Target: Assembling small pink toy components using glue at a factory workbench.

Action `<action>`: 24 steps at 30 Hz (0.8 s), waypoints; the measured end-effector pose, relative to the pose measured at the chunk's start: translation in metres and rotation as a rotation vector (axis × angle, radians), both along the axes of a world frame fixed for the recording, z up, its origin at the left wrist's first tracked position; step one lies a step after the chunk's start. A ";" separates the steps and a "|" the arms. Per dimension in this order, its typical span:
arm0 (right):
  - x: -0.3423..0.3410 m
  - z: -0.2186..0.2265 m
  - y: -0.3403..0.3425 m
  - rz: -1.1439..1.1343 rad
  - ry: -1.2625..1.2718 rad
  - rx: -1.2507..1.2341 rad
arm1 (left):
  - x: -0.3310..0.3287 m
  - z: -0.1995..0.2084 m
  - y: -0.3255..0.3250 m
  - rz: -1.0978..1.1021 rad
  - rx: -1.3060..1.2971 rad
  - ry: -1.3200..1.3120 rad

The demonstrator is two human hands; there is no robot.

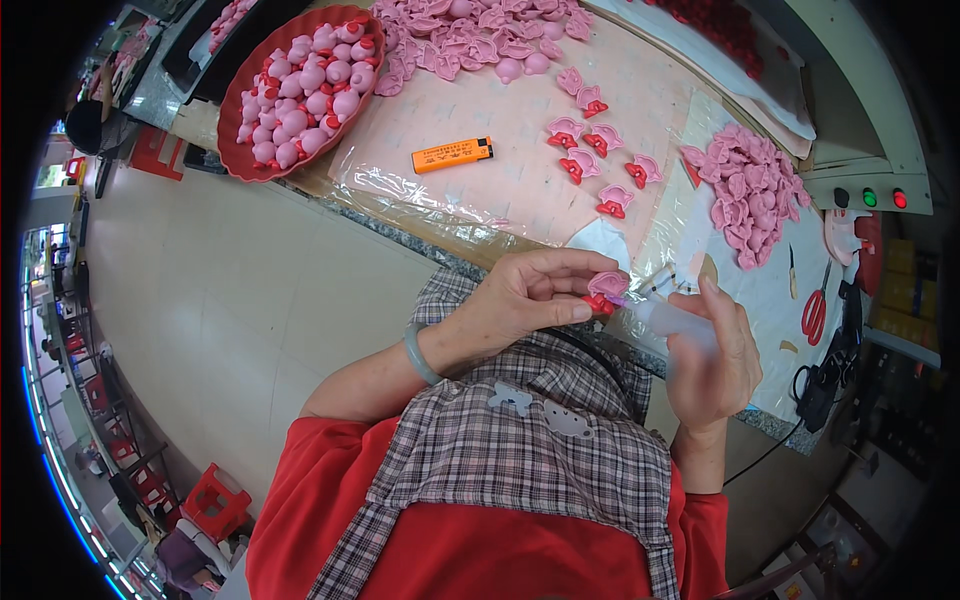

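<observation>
My left hand (535, 298) pinches a small pink and red plastic piece (606, 286) between thumb and fingers, just over the table's near edge. In my right hand (712, 360) is a translucent squeeze bottle (672, 322), its narrow purple tip touching or nearly touching the red part of that piece. The right fingers are slightly smeared by motion. Beyond my hands lie several similar pink pieces with red bows (598, 140). Right of these is a heap of loose pink pieces (752, 195).
A red scalloped bowl (228, 120) of pink and red parts stands at the far left. An orange lighter (452, 155) lies mid-table; more pink pieces (470, 35) are piled behind it. Red-handled scissors (815, 315) and a dark cable (825, 375) lie at right. Red stools (215, 502) stand on the floor.
</observation>
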State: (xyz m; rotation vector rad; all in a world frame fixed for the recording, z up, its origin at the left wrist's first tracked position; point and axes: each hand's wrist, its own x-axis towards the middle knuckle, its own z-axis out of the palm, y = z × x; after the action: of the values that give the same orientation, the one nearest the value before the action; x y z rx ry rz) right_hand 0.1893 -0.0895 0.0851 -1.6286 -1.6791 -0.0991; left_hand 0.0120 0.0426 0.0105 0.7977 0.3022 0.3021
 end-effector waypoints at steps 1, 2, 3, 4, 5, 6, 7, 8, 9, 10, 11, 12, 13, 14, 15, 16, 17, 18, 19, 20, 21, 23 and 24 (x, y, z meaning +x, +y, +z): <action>0.000 -0.001 -0.001 0.000 0.026 0.003 | 0.000 0.000 0.000 -0.003 0.006 -0.004; 0.001 -0.001 -0.001 0.000 0.026 0.002 | 0.000 0.001 0.000 -0.006 0.012 -0.008; 0.001 -0.001 -0.002 -0.001 0.028 -0.004 | 0.000 0.001 0.000 -0.006 0.012 -0.007; 0.002 -0.001 -0.003 -0.003 0.030 -0.010 | 0.000 0.001 0.000 -0.010 0.007 -0.006; 0.002 -0.002 -0.003 -0.003 0.031 -0.010 | 0.001 0.001 0.000 -0.014 0.001 -0.004; 0.003 -0.002 -0.003 -0.001 0.031 0.002 | 0.001 0.001 0.000 -0.014 0.000 -0.004; 0.003 -0.003 -0.003 0.002 0.031 0.013 | 0.000 0.002 0.000 -0.016 0.003 0.001; 0.003 -0.003 -0.003 0.002 0.031 0.012 | 0.000 0.002 0.000 -0.019 0.006 0.007; 0.002 -0.003 -0.004 -0.003 0.041 0.011 | 0.001 0.003 0.001 -0.019 0.006 0.007; 0.002 -0.003 -0.004 -0.009 0.051 0.010 | 0.001 0.003 0.001 -0.022 0.005 0.006; 0.002 -0.003 -0.004 -0.009 0.051 0.010 | 0.001 0.004 0.001 -0.024 0.004 0.005; 0.003 -0.003 -0.004 -0.003 0.048 0.013 | 0.001 0.003 0.001 -0.024 0.004 0.005; 0.003 -0.003 -0.004 0.004 0.045 0.015 | 0.001 0.003 0.001 -0.024 0.003 0.000; 0.003 -0.003 -0.003 0.004 0.045 0.015 | 0.001 0.003 0.000 -0.024 0.001 -0.006; 0.003 -0.003 -0.003 0.002 0.036 0.020 | 0.001 0.002 0.000 -0.024 0.001 -0.005; 0.003 -0.003 -0.003 0.001 0.027 0.026 | 0.001 0.002 0.000 -0.026 0.002 -0.006; 0.003 -0.004 -0.002 0.001 0.027 0.026 | 0.001 0.001 0.000 -0.028 0.003 -0.007; 0.003 -0.005 -0.002 0.002 0.026 0.032 | 0.001 0.002 0.000 -0.028 0.002 -0.007; 0.003 -0.005 -0.002 0.003 0.025 0.038 | 0.001 0.002 0.000 -0.030 0.006 -0.003; 0.003 -0.004 -0.002 0.003 0.025 0.038 | 0.001 0.002 0.000 -0.031 0.010 0.001; 0.003 -0.004 -0.002 0.009 0.020 0.023 | 0.001 0.002 0.000 -0.031 0.009 0.001; 0.003 -0.003 -0.002 0.015 0.015 0.008 | 0.002 0.002 0.000 -0.031 0.011 -0.002; 0.003 -0.003 -0.002 0.013 0.011 0.006 | 0.002 0.002 0.000 -0.031 0.011 -0.002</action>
State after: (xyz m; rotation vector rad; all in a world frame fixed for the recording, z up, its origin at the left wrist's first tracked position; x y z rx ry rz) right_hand 0.1922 -0.0919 0.0818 -1.6111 -1.6795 -0.0885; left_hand 0.0139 0.0426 0.0124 0.8127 0.2862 0.2754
